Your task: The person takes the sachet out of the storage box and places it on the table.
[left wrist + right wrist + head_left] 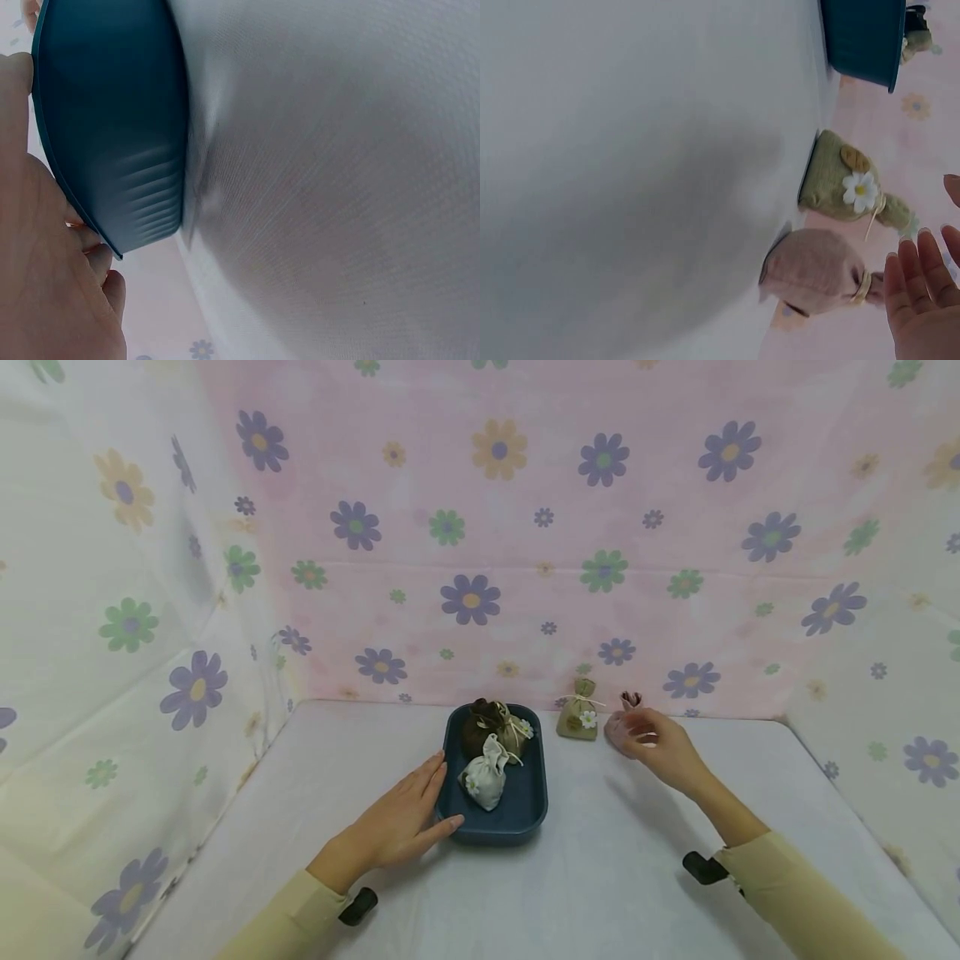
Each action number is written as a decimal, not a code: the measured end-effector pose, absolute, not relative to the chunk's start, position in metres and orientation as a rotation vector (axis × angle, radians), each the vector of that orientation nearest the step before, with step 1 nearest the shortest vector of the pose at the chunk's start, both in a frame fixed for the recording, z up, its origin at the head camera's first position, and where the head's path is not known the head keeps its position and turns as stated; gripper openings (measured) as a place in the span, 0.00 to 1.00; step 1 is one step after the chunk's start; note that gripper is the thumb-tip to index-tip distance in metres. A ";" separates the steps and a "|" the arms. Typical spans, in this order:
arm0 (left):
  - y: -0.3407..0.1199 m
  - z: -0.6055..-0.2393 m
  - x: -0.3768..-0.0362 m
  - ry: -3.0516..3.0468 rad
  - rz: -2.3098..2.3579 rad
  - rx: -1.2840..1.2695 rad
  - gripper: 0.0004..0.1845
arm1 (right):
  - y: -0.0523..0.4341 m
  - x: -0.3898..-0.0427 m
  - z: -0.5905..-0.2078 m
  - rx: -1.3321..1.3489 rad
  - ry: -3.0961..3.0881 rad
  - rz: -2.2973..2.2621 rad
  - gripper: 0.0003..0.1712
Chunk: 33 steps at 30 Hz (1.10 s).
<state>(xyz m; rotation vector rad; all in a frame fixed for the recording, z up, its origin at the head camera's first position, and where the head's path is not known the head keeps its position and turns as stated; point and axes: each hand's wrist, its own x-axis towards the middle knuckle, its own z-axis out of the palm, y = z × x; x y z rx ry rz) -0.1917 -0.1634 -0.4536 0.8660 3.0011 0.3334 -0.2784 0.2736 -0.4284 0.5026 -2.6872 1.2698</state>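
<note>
My left hand (401, 814) touches the left side of a dark blue tray (534, 810), its fingers extended along the rim and the thumb at the near corner. Inside the tray lie a white drawstring pouch (487, 781), a dark brown pouch (476, 735) and a tan pouch (514, 737). At the right, my right hand (663, 747) is at a dusty pink pouch (814, 270), partly covering it in the head view. Its fingers (922, 281) look extended by the tied neck in the right wrist view, not closed round it.
An olive green pouch (577, 720) with a white flower stands between the tray and the pink pouch. White cloth (600, 877) covers the table. A pink flowered curtain (420, 527) rises behind, with pale flowered cloth (90, 693) at the sides.
</note>
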 end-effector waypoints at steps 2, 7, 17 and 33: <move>-0.163 -0.453 -0.192 3.000 0.330 0.863 0.52 | 0.268 -0.278 -0.428 0.534 -2.670 1.286 0.23; -0.163 -0.451 -0.191 2.985 0.332 0.858 0.52 | 0.255 -0.277 -0.429 0.610 -2.635 1.320 0.23; -0.163 -0.452 -0.192 2.986 0.346 0.875 0.52 | 0.229 -0.272 -0.429 0.705 -2.619 1.366 0.22; -0.162 -0.449 -0.190 2.989 0.345 0.868 0.52 | 0.185 -0.268 -0.423 0.827 -2.599 1.377 0.24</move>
